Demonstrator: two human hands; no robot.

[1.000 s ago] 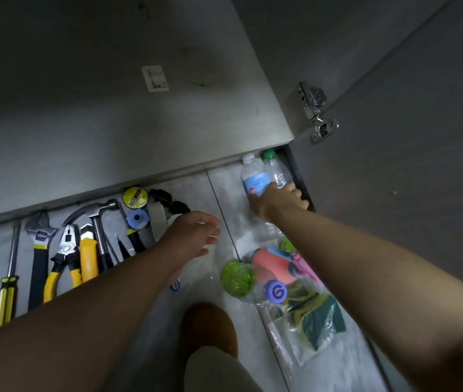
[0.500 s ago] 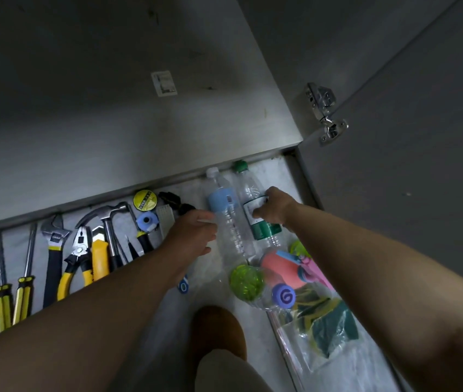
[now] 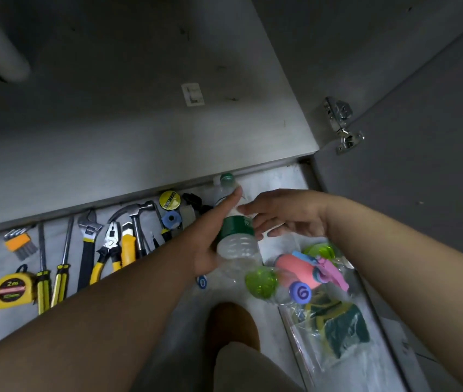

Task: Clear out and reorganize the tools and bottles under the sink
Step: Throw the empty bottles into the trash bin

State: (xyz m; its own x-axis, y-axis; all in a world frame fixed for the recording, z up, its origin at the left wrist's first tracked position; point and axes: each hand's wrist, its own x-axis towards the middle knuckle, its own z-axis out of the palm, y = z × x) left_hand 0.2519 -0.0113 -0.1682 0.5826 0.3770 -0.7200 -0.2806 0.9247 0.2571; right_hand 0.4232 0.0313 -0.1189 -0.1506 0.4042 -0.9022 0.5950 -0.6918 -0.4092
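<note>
— Biggest things first: what's the layout?

— The under-sink cabinet's grey bottom panel (image 3: 140,131) fills the top of the view, and its door (image 3: 422,179) stands open on the right. In front of the panel is the pale floor (image 3: 274,178). A row of hand tools (image 3: 108,244) lies along the panel's front edge, left of centre, from the yellow tape measure (image 3: 10,290) to the hammer (image 3: 137,219). A clear bag of sponges (image 3: 337,329) lies near the floor's right edge.

— And the thing being handled?

— A clear plastic bottle (image 3: 236,247) with a green label (image 3: 236,225), just right of the tool row's end. Its long axis runs away from the person, green cap (image 3: 227,178) toward the panel's front edge and base toward the knee. I can't tell whether the base rests on the floor.

— Which hand has it?

— The left hand (image 3: 210,244). It reaches in from the left and is wrapped round the bottle's body, with the thumb (image 3: 231,202) laid up along the shoulder toward the cap.

— And the right?

— The right hand (image 3: 289,213) is on the bottle's other side, fingers straight and spread, holding nothing. Its fingertips (image 3: 257,222) reach the label's right edge. Whether they touch it or stop just short isn't clear.

— So what does the next move turn on?

— As I judge it, the panel lies straight ahead past the cap. The left hand could carry the bottle along its own axis, with the right free to steady it.
</note>
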